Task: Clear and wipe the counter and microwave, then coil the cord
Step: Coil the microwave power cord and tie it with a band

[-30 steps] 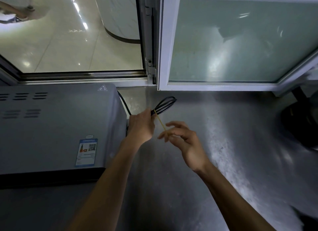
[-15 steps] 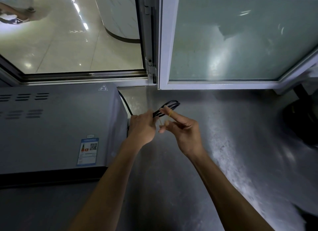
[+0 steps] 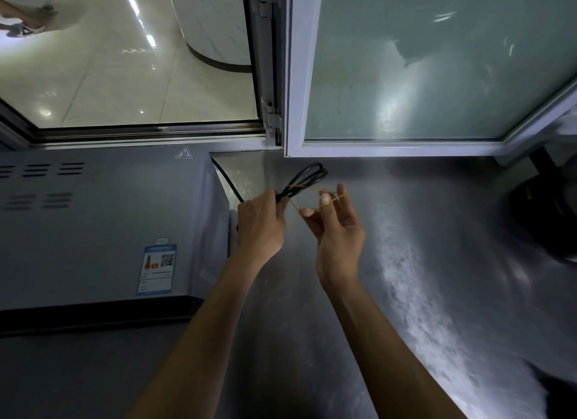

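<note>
Left hand (image 3: 262,223) grips coiled cord (image 3: 304,181); right hand (image 3: 338,228) fingers stretch rubber band (image 3: 312,189), hooked round them, to bind coil.

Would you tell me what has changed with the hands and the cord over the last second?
The right hand came in to the cord, then drew right, stretching the rubber band on its fingers, one strand now across the coil. The left hand still grips the bundle beside the microwave.
</note>
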`<state>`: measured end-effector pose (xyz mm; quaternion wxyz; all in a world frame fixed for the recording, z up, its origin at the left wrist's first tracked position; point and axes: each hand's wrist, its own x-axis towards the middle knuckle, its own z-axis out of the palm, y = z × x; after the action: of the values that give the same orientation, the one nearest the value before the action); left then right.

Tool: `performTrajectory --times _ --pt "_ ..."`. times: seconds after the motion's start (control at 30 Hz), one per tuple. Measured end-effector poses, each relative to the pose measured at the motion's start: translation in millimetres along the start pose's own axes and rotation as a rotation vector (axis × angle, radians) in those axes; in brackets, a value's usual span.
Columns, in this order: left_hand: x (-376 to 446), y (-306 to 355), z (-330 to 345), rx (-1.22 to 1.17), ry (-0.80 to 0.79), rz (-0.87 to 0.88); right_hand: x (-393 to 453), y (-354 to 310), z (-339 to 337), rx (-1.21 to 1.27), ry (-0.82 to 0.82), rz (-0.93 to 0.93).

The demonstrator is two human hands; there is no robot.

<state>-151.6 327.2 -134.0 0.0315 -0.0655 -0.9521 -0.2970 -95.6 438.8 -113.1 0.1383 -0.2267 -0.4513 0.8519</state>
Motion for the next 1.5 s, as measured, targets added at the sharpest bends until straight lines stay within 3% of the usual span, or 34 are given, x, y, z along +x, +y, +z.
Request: performTrajectory --times 0.1,0.2,0.37,0.97,1.1,1.5 --pt "-4 0 6 0.039 0.037 0.032 6 -4 1 0.078 0.095 0.053" --pt "-8 -3 8 0.106 0.041 0.086 9 -8 4 0.081 0.075 0.055" --pt "-12 -7 6 0.102 0.033 0.139 16 -15 4 -0.053 -0.015 0.014" --pt "-22 -32 13 0.226 0.020 0.405 38 -31 -18 -0.545 -0.094 0.239" --pt "-23 -33 16 0.238 0.020 0.398 43 -26 -15 -0.635 -0.080 0.251" --pt "-24 -39 20 0.272 -0.042 0.365 45 -9 -19 -0.603 -0.039 0.307"
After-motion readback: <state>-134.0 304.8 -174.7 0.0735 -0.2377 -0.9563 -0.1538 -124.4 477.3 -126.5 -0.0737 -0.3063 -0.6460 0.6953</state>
